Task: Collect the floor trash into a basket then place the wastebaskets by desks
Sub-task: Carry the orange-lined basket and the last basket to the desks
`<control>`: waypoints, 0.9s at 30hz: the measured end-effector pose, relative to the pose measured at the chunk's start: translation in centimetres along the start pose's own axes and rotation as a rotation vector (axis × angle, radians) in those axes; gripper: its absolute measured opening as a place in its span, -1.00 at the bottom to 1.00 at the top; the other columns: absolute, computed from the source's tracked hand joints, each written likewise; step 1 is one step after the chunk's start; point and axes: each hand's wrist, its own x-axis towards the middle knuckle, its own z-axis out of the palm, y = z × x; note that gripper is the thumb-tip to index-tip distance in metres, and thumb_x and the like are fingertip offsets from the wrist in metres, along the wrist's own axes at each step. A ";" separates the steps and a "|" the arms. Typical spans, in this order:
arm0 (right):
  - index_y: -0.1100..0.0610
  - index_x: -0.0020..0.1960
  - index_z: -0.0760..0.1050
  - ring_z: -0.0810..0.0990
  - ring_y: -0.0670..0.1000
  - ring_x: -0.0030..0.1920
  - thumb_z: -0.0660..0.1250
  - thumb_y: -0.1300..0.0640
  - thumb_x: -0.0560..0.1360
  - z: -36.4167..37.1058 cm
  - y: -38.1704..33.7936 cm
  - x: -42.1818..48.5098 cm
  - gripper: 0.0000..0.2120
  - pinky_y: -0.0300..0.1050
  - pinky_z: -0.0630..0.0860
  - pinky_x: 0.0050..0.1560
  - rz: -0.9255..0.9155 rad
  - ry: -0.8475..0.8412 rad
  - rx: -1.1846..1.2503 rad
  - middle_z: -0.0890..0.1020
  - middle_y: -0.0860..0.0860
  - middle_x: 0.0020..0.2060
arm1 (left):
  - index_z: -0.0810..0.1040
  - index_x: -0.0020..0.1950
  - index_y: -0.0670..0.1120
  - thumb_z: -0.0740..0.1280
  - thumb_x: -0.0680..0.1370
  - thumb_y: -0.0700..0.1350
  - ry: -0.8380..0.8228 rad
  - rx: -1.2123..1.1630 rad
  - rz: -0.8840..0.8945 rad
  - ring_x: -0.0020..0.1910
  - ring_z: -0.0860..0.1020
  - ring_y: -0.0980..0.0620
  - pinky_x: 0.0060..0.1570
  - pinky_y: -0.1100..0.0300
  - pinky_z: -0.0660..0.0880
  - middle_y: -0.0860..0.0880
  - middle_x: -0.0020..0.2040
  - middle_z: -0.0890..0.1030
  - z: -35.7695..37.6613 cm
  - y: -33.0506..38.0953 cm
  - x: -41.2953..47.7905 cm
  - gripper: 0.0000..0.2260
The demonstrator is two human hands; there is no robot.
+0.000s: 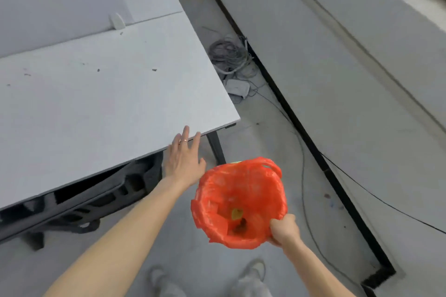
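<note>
A wastebasket lined with a red plastic bag (239,200) hangs above the floor near the desk's corner. A few bits of trash (237,219) lie at its bottom, one yellow and one dark. My right hand (284,230) grips the basket's near rim through the bag. My left hand (183,159) is stretched out with straight fingers, fingertips at the front edge of the white desk (108,94), holding nothing. A green sliver of the basket shows at the far rim.
A black office chair (96,198) is tucked under the desk, beside the dark desk leg (216,147). A tangle of grey cables (229,55) and a white box (237,88) lie on the floor by the wall. Black cords run along the baseboard. My shoes show below.
</note>
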 end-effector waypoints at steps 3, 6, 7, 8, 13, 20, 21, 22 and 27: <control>0.27 0.10 0.26 0.69 0.27 -0.24 0.20 0.22 0.35 0.6 -1.5 4.5 -0.66 0.15 0.68 -0.25 -0.001 -0.056 -0.059 0.58 0.23 -0.18 | -0.17 0.64 -0.04 0.14 0.62 0.11 0.084 0.122 -0.073 0.60 -0.16 -0.20 0.54 -0.16 -0.06 -0.11 0.64 -0.16 3.0 0.5 4.2 -0.29; 0.27 0.11 0.24 0.70 0.28 -0.21 0.18 0.20 0.31 2.9 -1.5 10.1 -0.61 0.13 0.68 -0.24 0.027 -0.071 -0.031 0.60 0.28 -0.13 | -0.21 0.63 -0.09 0.17 0.59 0.14 0.179 0.163 -0.155 0.59 -0.18 -0.23 0.54 -0.21 -0.13 -0.13 0.63 -0.16 7.8 0.8 7.3 -0.22; 0.28 0.13 0.26 0.70 0.28 -0.22 0.17 0.21 0.31 4.0 -1.0 12.3 -0.60 0.11 0.68 -0.27 0.042 -0.072 -0.012 0.61 0.28 -0.12 | -0.16 0.63 -0.11 0.22 0.57 0.14 0.281 0.165 -0.169 0.59 -0.14 -0.26 0.53 -0.23 -0.13 -0.15 0.64 -0.11 9.4 0.8 8.0 -0.20; 0.29 0.15 0.28 0.70 0.28 -0.24 0.17 0.21 0.30 5.4 -0.5 15.1 -0.58 0.10 0.68 -0.30 0.057 -0.088 -0.001 0.61 0.28 -0.12 | -0.08 0.63 -0.13 0.27 0.55 0.13 0.413 0.170 -0.167 0.59 -0.06 -0.27 0.52 -0.24 -0.10 -0.16 0.63 -0.03 11.0 0.7 9.0 -0.20; 0.31 0.38 0.24 0.68 0.33 -0.03 0.18 0.14 0.19 13.9 4.0 30.1 -0.25 0.25 0.66 -0.04 0.046 -0.113 0.027 0.56 0.21 0.01 | 0.15 0.53 -0.12 0.29 0.53 0.09 0.874 0.328 -0.077 0.47 0.21 -0.22 0.39 -0.23 0.18 -0.08 0.46 0.18 14.5 -1.4 12.0 -0.34; 0.25 0.27 0.22 0.67 0.28 -0.22 0.26 0.24 0.26 20.8 1.1 35.1 -0.41 0.28 0.67 -0.21 0.113 -0.096 0.110 0.53 0.22 -0.14 | 0.21 0.45 -0.09 0.30 0.45 -0.03 1.051 0.358 -0.071 0.40 0.28 -0.15 0.33 -0.20 0.27 -0.04 0.40 0.23 16.3 -2.0 13.4 -0.40; 0.24 0.29 0.19 0.65 0.25 -0.22 0.27 0.28 0.33 20.4 -0.4 32.9 -0.44 0.27 0.67 -0.23 0.131 -0.105 0.141 0.51 0.20 -0.07 | 0.22 0.45 -0.10 0.30 0.43 -0.06 1.064 0.359 -0.062 0.40 0.29 -0.15 0.32 -0.20 0.29 -0.04 0.40 0.25 16.4 -2.0 13.5 -0.40; 0.23 0.31 0.17 0.63 0.21 -0.21 0.25 0.33 0.41 20.4 -1.3 31.4 -0.48 0.21 0.67 -0.29 0.150 -0.124 0.193 0.47 0.19 0.00 | 0.24 0.45 -0.10 0.30 0.41 -0.08 1.074 0.364 -0.051 0.40 0.31 -0.15 0.31 -0.20 0.30 -0.05 0.41 0.28 16.4 -2.1 13.5 -0.39; 0.37 0.03 0.47 0.51 0.11 -0.34 0.25 0.36 0.55 21.8 -1.9 29.6 -0.91 -0.16 0.49 -0.66 0.255 -0.258 0.388 0.55 0.18 -0.17 | 0.29 0.43 -0.12 0.35 0.33 -0.15 1.074 0.348 -0.077 0.37 0.42 -0.20 0.30 -0.21 0.34 -0.14 0.37 0.52 16.1 -1.6 13.3 -0.34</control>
